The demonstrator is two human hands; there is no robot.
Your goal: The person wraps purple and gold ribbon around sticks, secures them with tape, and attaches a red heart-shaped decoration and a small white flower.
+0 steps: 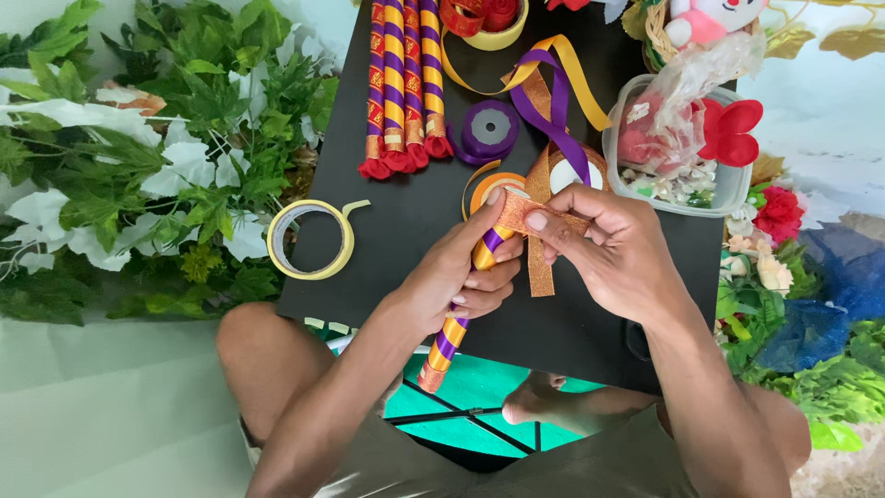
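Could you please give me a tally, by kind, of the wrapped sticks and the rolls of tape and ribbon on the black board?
Finished wrapped sticks lying at the top: 4
Wrapped stick in the left hand: 1
Yellow tape roll: 1
Purple ribbon spool: 1
Orange glitter ribbon spool, partly hidden by the right hand: 1
Total: 8

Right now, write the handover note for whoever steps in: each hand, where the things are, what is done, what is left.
Left hand: gripping a stick wrapped in orange and purple stripes, held over the black board.
Right hand: pinching glittery orange ribbon against the stick's top end.
Done: four wrapped sticks with red tassel ends lie at the board's far edge; this stick's visible length is striped.
Left: the glitter ribbon hangs loose, not yet fixed.
Nearby: yellow tape roll on the board's left edge, purple ribbon spool in the middle.
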